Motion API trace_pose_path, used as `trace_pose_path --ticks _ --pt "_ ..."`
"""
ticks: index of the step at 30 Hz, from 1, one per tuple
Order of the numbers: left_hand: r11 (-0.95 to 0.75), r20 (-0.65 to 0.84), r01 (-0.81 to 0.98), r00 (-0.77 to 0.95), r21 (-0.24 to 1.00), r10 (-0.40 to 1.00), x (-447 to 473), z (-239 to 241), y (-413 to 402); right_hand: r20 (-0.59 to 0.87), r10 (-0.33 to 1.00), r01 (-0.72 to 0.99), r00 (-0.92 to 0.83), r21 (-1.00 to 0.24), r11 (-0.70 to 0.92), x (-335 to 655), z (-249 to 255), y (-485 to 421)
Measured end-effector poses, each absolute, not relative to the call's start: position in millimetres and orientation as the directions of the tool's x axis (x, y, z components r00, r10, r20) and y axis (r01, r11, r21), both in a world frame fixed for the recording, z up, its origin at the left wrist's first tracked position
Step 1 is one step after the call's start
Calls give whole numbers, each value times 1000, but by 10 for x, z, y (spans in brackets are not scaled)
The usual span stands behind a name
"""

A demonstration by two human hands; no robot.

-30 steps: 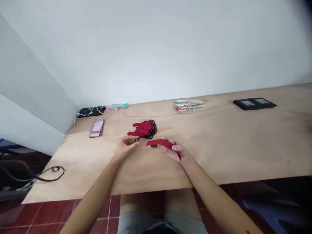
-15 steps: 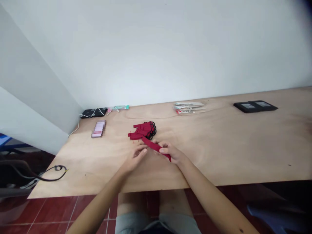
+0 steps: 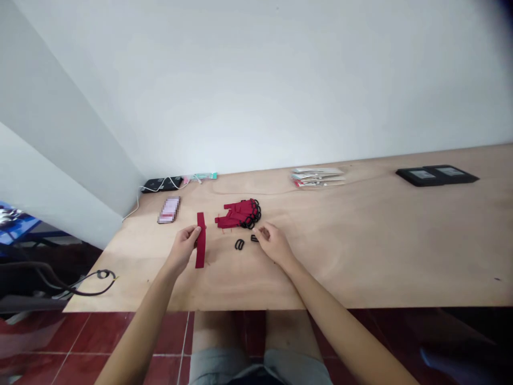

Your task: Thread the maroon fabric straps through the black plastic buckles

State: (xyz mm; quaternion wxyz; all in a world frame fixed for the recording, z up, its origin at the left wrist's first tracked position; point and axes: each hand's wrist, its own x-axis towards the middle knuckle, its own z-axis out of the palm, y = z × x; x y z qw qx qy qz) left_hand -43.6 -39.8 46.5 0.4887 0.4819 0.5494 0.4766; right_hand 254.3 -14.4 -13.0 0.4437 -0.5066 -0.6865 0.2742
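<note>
My left hand [image 3: 183, 248] pinches a short red fabric strap [image 3: 201, 240], which hangs upright just above the wooden table [image 3: 380, 246]. My right hand [image 3: 271, 241] rests on the table with its fingertips at a small black buckle [image 3: 254, 238]; whether it grips the buckle I cannot tell. A second black ring buckle [image 3: 239, 245] lies loose between my hands. Just behind them sits a pile of red straps with black rings [image 3: 239, 213].
A blurred card or phone [image 3: 169, 209] lies left of the pile. At the back are a black device with white cable [image 3: 162, 184], a stack of packets [image 3: 317, 177] and two black flat boxes [image 3: 436, 175]. A black cable [image 3: 96, 280] hangs over the left edge.
The red strap went from my right hand to my left, which carried it leftward. Two black buckles now lie on the table, and my right hand dropped to one of them.
</note>
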Motion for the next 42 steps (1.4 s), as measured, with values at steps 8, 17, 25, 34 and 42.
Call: trace_pose_path --ticks 8,17,25,34,42 --pt "-35 196 727 -137 686 971 -829 20 -90 366 902 775 -229 -492 396 2361 -157 -242" --pt "-447 409 743 253 498 877 -287 134 145 332 895 708 -298 -552 441 2417 -131 -221" --pt "-531 342 706 409 469 846 367 123 452 324 900 663 -291 -610 434 2462 -173 -201" --pt "-492 320 562 381 665 868 296 213 420 322 900 668 -293 -604 434 2457 -147 -203" --pt "-179 165 94 145 979 976 105 275 132 323 919 566 -227 -724 395 2477 -154 -195"
